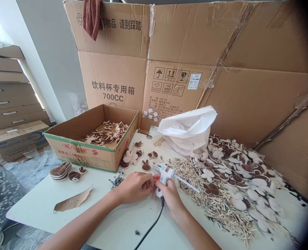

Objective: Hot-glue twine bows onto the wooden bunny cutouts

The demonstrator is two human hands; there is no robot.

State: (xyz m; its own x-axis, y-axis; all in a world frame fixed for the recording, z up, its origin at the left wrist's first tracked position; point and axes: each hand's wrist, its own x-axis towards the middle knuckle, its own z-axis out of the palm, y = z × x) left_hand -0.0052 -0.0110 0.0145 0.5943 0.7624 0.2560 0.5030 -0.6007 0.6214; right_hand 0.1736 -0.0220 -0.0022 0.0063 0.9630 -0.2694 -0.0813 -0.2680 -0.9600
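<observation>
My right hand (171,195) is wrapped round a white hot glue gun (166,173), with a glue stick (186,183) jutting from its back and a black cord (154,224) trailing toward me. Beside the gun's trigger side, my left hand (136,185) is closed in a pinch; the small thing in its fingers is mostly hidden. Just beyond the gun's nozzle lie brown-and-cream fabric pieces shaped like bunny heads (146,165) and a cream flower-shaped piece (131,156). Dark scraps (116,180) lie near my left wrist.
An open cardboard box (78,158) with several finished-looking pieces stands at the back left. Short cream cord pieces (208,189) and a heap of fabric shapes (247,173) spread rightward. A white bag (187,133) stands behind, before a tall cardboard wall (180,38). A torn cardboard strip (73,200) lies left.
</observation>
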